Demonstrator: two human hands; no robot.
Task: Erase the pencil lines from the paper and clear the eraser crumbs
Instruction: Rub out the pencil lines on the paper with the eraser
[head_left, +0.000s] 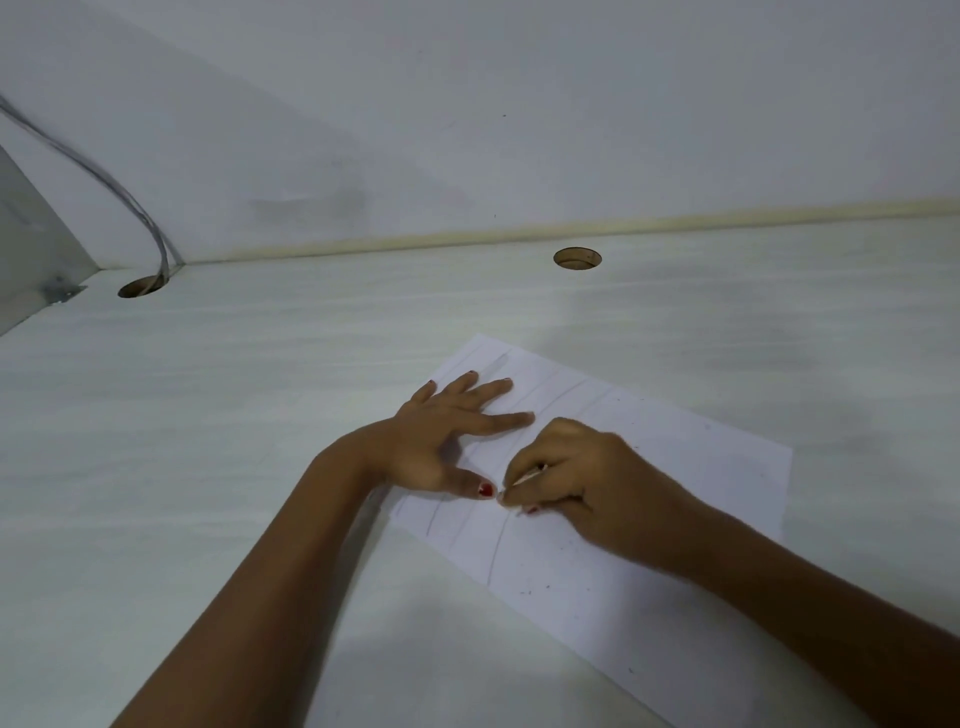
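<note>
Fingers (506, 421) of the left hand (441, 436) are spread flat, pinning the paper (675, 467), well off the desk (260, 389) back edge, so it won't slide. The right hand (582, 478) pinches what's probably the eraser (527, 475) onto a pencil line (496, 551).

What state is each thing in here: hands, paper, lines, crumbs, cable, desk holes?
left hand: open, pressed flat on the paper, fingers spread.
right hand: grips a thin pale tool, tip on the paper.
paper: flat on the desk.
pencil lines: several visible, not erased.
crumbs: dark specks scattered on the paper.
cable: runs into the left desk hole.
right desk hole: nothing passes through it.
</note>
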